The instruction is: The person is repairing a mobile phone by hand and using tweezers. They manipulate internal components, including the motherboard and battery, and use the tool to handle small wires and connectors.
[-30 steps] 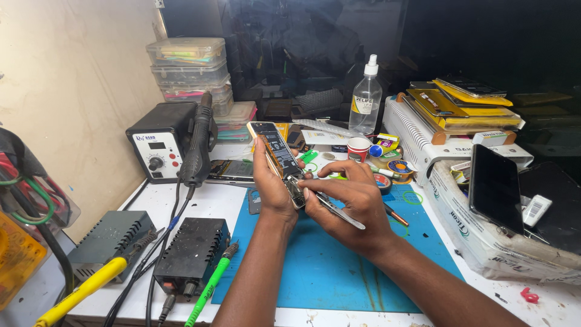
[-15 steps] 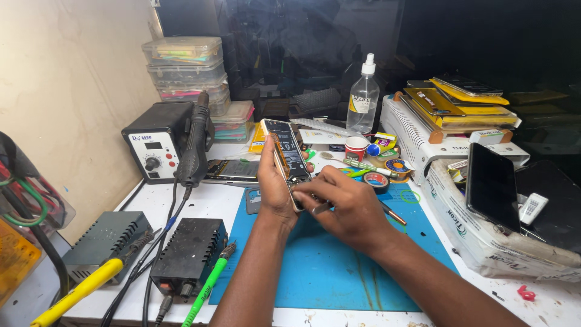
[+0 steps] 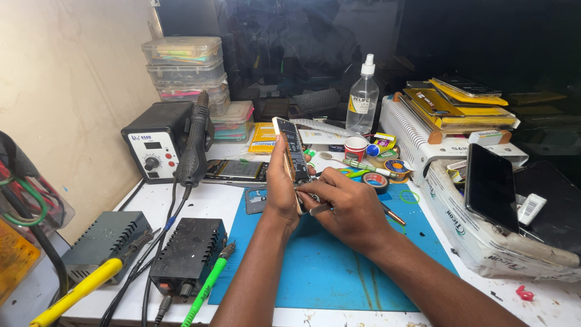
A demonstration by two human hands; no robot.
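Holding an opened phone (image 3: 293,151) upright, left hand (image 3: 279,188) wrapped around it, right hand (image 3: 346,203) pinching tweezers (image 3: 319,209) at its lower end, above blue mat (image 3: 327,266).

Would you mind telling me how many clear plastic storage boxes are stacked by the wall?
3: top box, middle box and bottom box in one stack, behind the black station. A pinkish box sits lower beside it; more may be hidden.
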